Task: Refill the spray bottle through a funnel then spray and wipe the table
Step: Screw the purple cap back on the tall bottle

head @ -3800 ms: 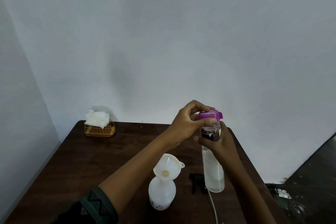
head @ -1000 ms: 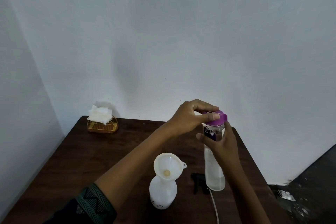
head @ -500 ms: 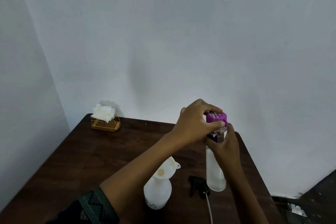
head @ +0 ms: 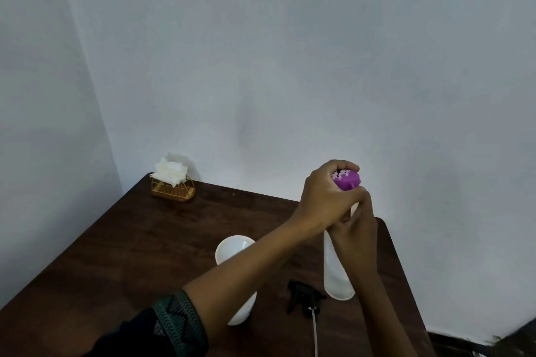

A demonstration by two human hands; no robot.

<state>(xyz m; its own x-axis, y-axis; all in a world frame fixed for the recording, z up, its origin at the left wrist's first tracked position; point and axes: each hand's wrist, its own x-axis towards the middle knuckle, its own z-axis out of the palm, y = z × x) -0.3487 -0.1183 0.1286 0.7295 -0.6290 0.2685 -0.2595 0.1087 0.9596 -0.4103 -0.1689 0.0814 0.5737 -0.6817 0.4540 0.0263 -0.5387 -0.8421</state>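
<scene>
- Left hand [head: 327, 197]: fingers curled over the purple cap [head: 346, 180] from above, thumb on the near side. Firm grip on the cap.
- Right hand [head: 357, 238]: wrapped round the upper body of the refill bottle [head: 336, 278], just under the cap. Fingertips touch the left hand's thumb.
- Refill bottle: clear to milky, roughly upright, at about 3 o'clock on the tabletop [head: 130, 240]. Its base is down at the surface; can't tell whether it rests there or is slightly lifted. The cap sits on the neck; can't tell whether it is seated or loosened.
- Spray bottle [head: 245, 310]: white, standing near the tabletop's centre, at 9 o'clock from the refill bottle and well apart from it. The left forearm crosses in front and hides its middle.
- Funnel [head: 232, 249]: white, mouth up, above the spray bottle. The stem-to-neck joint is hidden by the forearm.
- Spray head [head: 304, 297]: black, off the bottle, lying on the tabletop between the two bottles, close to the refill bottle's base. Its dip tube [head: 314, 333] trails toward 6 o'clock.
- Wire basket [head: 174, 191]: gold, at the 11 o'clock corner, with white tissues [head: 171, 172] sticking out of the top.
- Patterned dark sleeve [head: 174, 324] on the left arm, at the 6 o'clock edge of the view.
</scene>
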